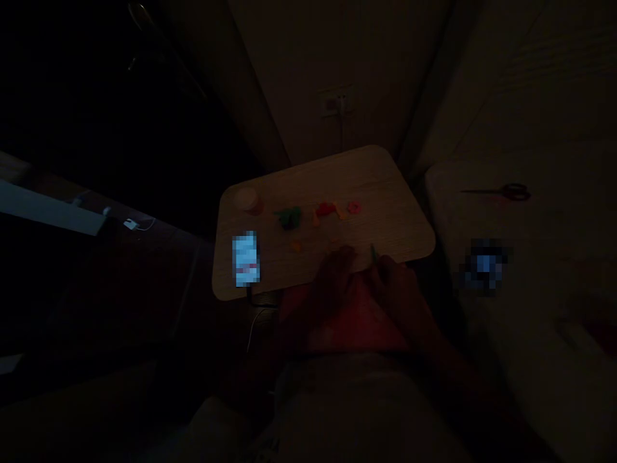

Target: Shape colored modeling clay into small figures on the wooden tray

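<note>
The scene is very dark. My right hand (391,278) is closed at the front edge of a small wooden table (385,186), and a thin green stick-like piece (373,253) pokes up from its fingers. Just left of it, my left hand (336,269) rests at the same edge; its fingers are too dark to make out. Past my hands lie a dark green cluster (290,217), a red piece (325,209), a pinkish-red ring (354,207) and small orange pieces, one of them an orange lump (295,245).
A lit phone-like screen (246,259) lies at the table's left, with a round lidded tub (248,200) behind it. To the right, scissors (513,191) and a blurred bright object (484,265) lie on a pale surface. A wall socket (336,101) is beyond the table.
</note>
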`<state>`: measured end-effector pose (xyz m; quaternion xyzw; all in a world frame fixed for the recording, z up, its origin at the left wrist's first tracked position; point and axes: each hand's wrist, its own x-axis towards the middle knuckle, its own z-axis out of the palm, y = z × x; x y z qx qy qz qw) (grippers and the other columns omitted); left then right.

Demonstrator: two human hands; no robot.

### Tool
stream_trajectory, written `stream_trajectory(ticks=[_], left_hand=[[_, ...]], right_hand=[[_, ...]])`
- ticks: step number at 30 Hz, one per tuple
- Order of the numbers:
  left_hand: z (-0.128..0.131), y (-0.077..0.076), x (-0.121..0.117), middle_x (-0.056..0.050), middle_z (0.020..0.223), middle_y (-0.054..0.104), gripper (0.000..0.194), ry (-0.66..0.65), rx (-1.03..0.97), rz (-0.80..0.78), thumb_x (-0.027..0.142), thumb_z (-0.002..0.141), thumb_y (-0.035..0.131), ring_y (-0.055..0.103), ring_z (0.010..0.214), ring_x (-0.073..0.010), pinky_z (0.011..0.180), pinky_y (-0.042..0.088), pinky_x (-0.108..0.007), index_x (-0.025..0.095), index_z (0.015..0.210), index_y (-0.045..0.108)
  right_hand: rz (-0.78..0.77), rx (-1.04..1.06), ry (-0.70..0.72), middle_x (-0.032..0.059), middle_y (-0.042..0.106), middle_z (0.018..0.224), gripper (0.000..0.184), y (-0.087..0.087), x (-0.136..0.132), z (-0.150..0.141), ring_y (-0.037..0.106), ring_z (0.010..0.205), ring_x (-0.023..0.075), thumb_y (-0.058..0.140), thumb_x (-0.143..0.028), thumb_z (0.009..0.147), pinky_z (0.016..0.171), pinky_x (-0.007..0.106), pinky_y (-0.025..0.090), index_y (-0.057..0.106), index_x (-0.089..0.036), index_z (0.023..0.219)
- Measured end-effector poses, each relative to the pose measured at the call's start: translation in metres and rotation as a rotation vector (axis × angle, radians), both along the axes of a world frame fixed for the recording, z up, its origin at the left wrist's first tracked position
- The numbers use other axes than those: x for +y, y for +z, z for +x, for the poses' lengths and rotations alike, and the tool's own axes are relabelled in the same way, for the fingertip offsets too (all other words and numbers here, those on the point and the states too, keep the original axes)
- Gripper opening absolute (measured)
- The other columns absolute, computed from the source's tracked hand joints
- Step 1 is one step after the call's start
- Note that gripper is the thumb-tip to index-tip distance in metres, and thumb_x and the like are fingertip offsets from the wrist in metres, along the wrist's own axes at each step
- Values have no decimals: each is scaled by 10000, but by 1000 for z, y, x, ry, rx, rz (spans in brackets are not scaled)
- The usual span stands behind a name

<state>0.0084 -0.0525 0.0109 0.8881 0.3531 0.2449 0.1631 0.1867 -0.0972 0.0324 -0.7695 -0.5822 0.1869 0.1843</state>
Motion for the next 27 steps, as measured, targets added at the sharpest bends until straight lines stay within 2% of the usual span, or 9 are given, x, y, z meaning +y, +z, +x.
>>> stream_trajectory(ticks=[5, 9, 14, 22, 27], left_hand=[[15, 9, 13, -168, 1288, 593, 346, 165, 78, 61, 313, 1021, 505, 563, 1238, -311, 1082, 491, -516, 155, 1321, 576], [32, 18, 26, -128, 1105, 621, 253, 139, 235, 65, 342, 1005, 562, 579, 1054, -291, 940, 519, -473, 167, 1156, 664], [38, 21, 32, -112, 1012, 620, 175, 146, 285, 81, 230, 1005, 531, 560, 971, -261, 885, 501, -446, 178, 948, 689], [23, 18, 37, -100, 1045, 658, 190, 70, 261, 53, 131, 981, 516, 583, 1025, -258, 934, 500, -442, 178, 1030, 694], [18, 16, 36, -104, 1141, 682, 251, 87, 174, 27, 128, 983, 493, 608, 1098, -258, 1022, 517, -445, 168, 1161, 665]], right_hand=[[16, 54, -24, 102, 721, 722, 256, -1, 0, 11, 616, 616, 202, 506, -343, 968, 570, 292, 285, 678, -172, 887], [9, 50, -38, 80, 693, 679, 257, -1, 0, 14, 604, 600, 198, 503, -358, 965, 558, 281, 282, 668, -180, 879], [13, 43, -48, 83, 695, 680, 275, 0, 0, 15, 605, 598, 200, 500, -374, 964, 551, 282, 275, 674, -185, 866], [14, 33, -37, 88, 705, 696, 280, 0, 2, 16, 623, 617, 206, 498, -382, 966, 555, 283, 281, 671, -189, 860], [14, 13, 11, 93, 723, 723, 268, -3, 2, 13, 626, 636, 206, 519, -375, 966, 574, 292, 290, 689, -185, 885]])
